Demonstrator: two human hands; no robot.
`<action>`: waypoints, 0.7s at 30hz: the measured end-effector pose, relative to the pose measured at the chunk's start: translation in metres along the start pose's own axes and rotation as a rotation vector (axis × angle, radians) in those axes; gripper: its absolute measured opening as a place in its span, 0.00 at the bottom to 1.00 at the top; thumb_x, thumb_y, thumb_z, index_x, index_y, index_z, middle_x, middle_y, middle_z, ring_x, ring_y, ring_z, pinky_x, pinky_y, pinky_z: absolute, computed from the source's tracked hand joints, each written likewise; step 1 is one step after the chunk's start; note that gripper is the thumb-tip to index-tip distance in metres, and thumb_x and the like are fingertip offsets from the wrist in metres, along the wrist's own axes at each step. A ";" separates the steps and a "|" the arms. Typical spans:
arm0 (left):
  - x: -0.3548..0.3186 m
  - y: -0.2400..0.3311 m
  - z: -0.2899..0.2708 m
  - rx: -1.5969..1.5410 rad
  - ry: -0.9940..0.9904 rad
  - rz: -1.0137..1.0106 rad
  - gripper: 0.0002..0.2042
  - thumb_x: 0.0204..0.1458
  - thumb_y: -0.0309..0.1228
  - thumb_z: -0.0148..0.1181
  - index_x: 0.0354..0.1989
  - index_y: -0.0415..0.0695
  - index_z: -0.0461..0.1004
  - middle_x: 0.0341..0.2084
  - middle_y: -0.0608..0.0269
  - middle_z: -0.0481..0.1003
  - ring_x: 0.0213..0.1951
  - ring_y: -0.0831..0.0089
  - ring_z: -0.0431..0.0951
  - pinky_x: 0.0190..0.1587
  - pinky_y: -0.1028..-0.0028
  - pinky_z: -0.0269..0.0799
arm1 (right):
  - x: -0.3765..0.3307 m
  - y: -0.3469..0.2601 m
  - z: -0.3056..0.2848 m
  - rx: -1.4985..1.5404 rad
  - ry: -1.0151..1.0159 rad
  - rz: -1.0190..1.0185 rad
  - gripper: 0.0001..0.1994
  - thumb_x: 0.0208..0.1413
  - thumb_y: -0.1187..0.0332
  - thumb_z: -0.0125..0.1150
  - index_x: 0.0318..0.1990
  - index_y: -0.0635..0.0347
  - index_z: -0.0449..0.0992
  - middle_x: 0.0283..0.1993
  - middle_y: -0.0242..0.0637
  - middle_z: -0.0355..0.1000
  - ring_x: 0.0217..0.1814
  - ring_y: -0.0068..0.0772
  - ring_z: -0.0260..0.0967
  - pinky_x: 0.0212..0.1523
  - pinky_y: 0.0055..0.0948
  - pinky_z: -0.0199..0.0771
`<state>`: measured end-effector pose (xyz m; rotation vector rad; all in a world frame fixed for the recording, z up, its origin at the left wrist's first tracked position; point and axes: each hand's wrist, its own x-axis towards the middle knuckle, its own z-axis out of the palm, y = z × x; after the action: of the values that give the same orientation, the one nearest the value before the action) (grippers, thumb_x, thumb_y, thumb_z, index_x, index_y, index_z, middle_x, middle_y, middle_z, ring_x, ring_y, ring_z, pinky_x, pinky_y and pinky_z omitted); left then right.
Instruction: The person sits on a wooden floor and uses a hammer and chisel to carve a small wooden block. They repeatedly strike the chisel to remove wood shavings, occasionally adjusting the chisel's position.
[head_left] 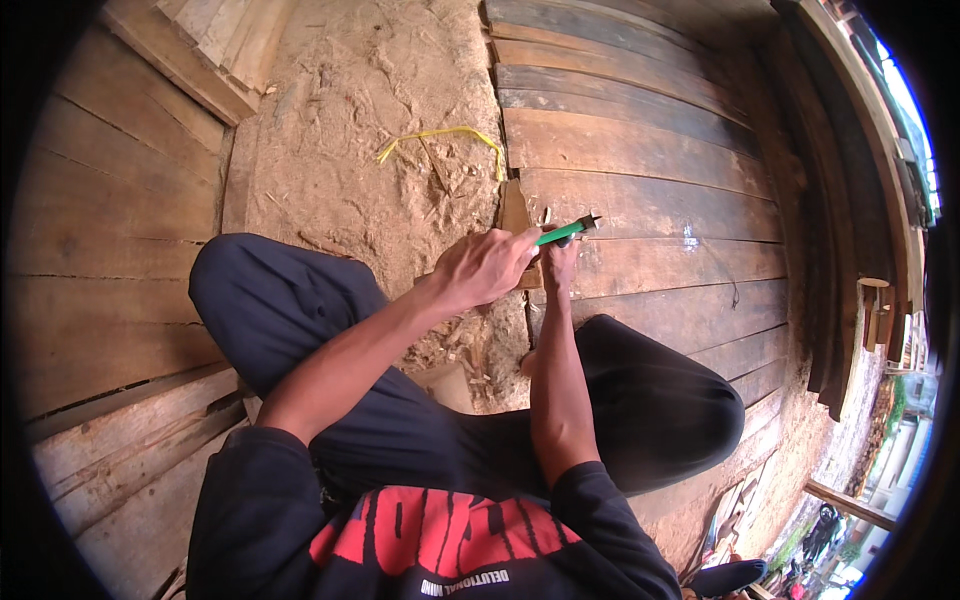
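Note:
My left hand [488, 266] is closed round the handle of a green hammer [562, 233]. Its dark metal head, ending in a forked tip, points up and to the right. Just below and partly behind the hammer, my right hand [561, 262] is closed, its fingers mostly hidden, so what it grips cannot be made out. A small pale tip [545, 214] sticks up beside that hand. Under both hands lies a short brown piece of wood [515, 208], at the edge of the plank platform [640, 210].
Sawdust and shavings cover the ground [340, 130] between wooden surfaces. A yellow strap [440, 131] lies on it ahead of me. A plank wall or bench [110, 230] stands left; long dark beams [835, 200] rise at the right. My bent legs [650, 400] frame the work spot.

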<state>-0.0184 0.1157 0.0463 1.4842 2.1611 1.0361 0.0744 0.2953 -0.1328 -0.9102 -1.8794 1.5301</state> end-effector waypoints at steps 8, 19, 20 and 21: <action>0.007 0.022 -0.005 -0.050 -0.072 -0.159 0.15 0.62 0.30 0.51 0.51 0.34 0.73 0.21 0.41 0.76 0.21 0.53 0.79 0.23 0.60 0.73 | -0.002 -0.017 0.000 0.040 -0.029 0.007 0.12 0.55 0.64 0.57 0.36 0.65 0.80 0.25 0.34 0.73 0.28 0.24 0.68 0.28 0.29 0.66; 0.003 0.010 0.014 -0.004 -0.162 -0.063 0.15 0.60 0.28 0.53 0.52 0.32 0.72 0.21 0.38 0.75 0.21 0.51 0.79 0.23 0.60 0.74 | -0.004 -0.010 0.001 0.212 -0.134 0.005 0.10 0.54 0.67 0.60 0.37 0.67 0.79 0.25 0.28 0.70 0.27 0.18 0.65 0.26 0.23 0.64; 0.001 0.010 0.014 -0.031 -0.162 -0.061 0.16 0.60 0.26 0.52 0.55 0.32 0.70 0.22 0.38 0.76 0.20 0.53 0.79 0.23 0.61 0.74 | -0.004 -0.012 0.001 0.185 -0.144 -0.001 0.10 0.53 0.68 0.60 0.37 0.67 0.79 0.25 0.27 0.70 0.27 0.18 0.66 0.26 0.23 0.64; -0.003 0.006 0.019 -0.032 -0.072 -0.006 0.16 0.60 0.26 0.52 0.55 0.33 0.71 0.22 0.39 0.76 0.20 0.54 0.79 0.23 0.61 0.74 | -0.005 -0.018 0.001 0.155 -0.158 -0.006 0.10 0.52 0.68 0.61 0.37 0.67 0.79 0.25 0.27 0.70 0.27 0.18 0.66 0.26 0.23 0.65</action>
<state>-0.0018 0.1212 0.0373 1.4766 2.0886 0.9946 0.0736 0.2886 -0.1150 -0.7317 -1.8368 1.7615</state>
